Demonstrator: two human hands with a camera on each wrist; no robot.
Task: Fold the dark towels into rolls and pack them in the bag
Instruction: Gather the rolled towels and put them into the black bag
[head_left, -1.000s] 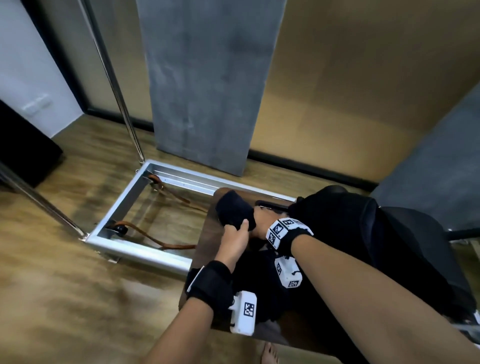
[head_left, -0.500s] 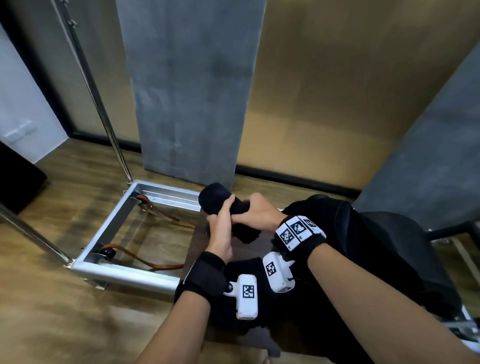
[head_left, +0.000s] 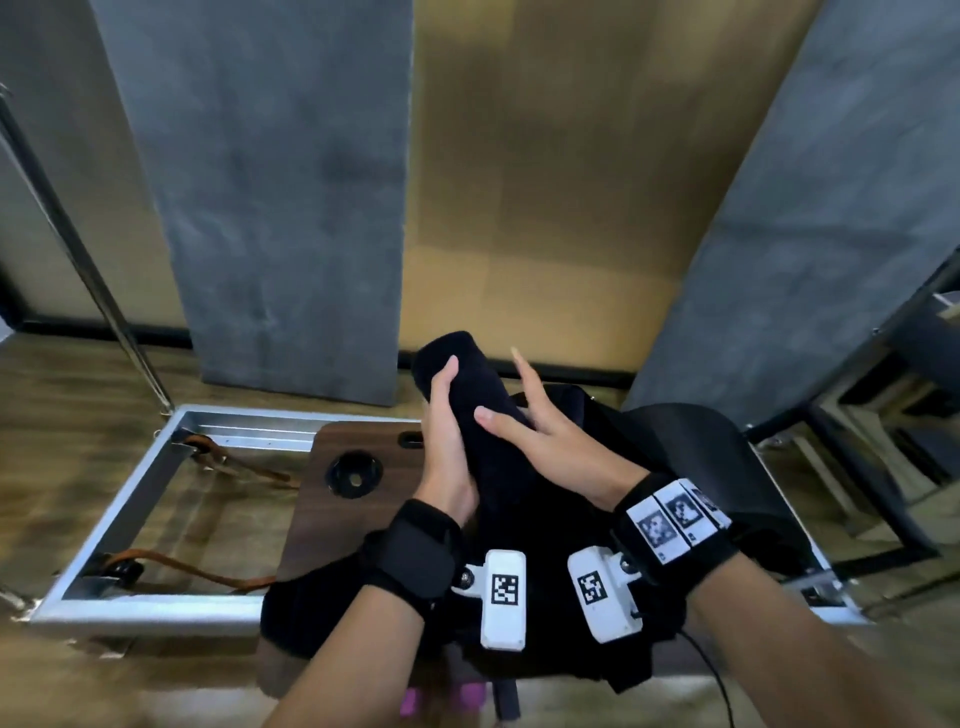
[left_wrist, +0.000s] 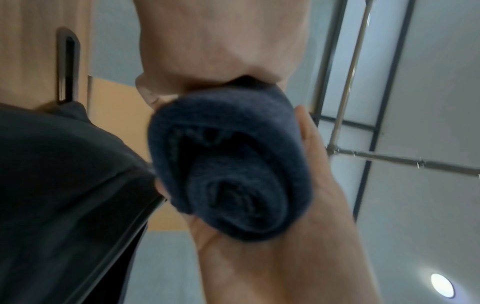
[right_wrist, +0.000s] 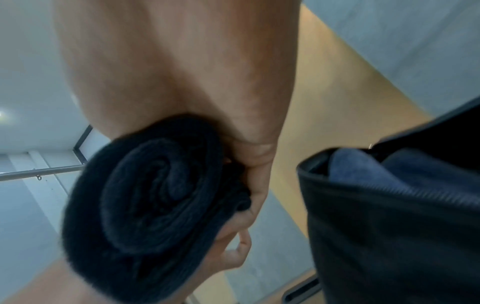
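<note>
Right of centre, the black bag gapes, blue cloth inside; left hand grips the rolled towel, right hand lies straight-fingered against it; below, walnut tabletop.

Hidden and unclear parts around the rolled towel

The lower end of the rolled towel disappears between the left hand and right hand. The bag merges with dark cloth at the table front edge, so their outlines cannot be separated. The bag's inside is mostly out of sight, and both wrist views are motion-blurred.
</note>
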